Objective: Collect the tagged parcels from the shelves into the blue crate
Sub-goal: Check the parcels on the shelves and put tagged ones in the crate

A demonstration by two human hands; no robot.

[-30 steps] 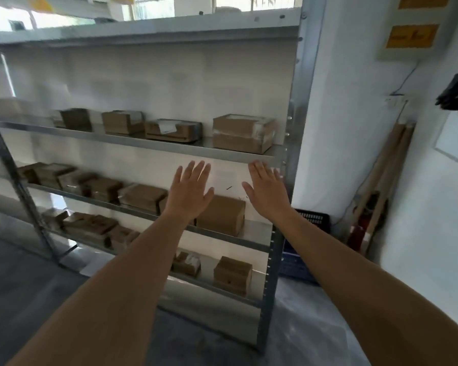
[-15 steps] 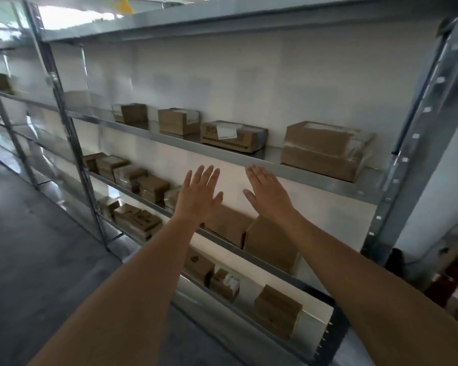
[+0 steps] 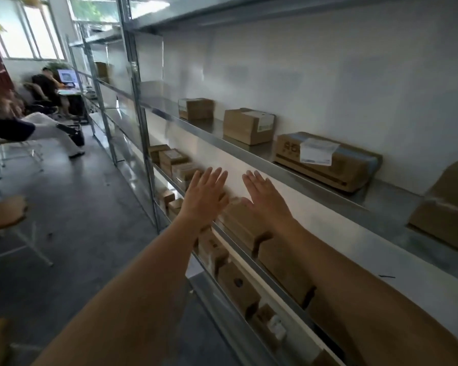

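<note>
Both my arms stretch forward in front of the metal shelving (image 3: pixel 249 151). My left hand (image 3: pixel 205 198) and my right hand (image 3: pixel 266 199) are flat, fingers straight and spread, holding nothing and touching nothing. Brown cardboard parcels stand on the upper shelf: a long one with a white paper label (image 3: pixel 325 159), a cube-shaped one with a side label (image 3: pixel 247 126) and a smaller one farther left (image 3: pixel 195 108). More parcels (image 3: pixel 245 228) fill the lower shelves under my hands. The blue crate is out of view.
A steel upright post (image 3: pixel 140 122) splits the shelf bays to the left of my hands. Grey floor (image 3: pixel 85 212) runs along the shelving. People sit on chairs (image 3: pixel 48 88) at the far left by a desk with a screen. A wooden stool top (image 3: pixel 3 212) is at the left edge.
My view has swung left along the shelving; the blue crate and right wall have left the frame, and seated people have come in. Both hands stay raised, flat and empty.
</note>
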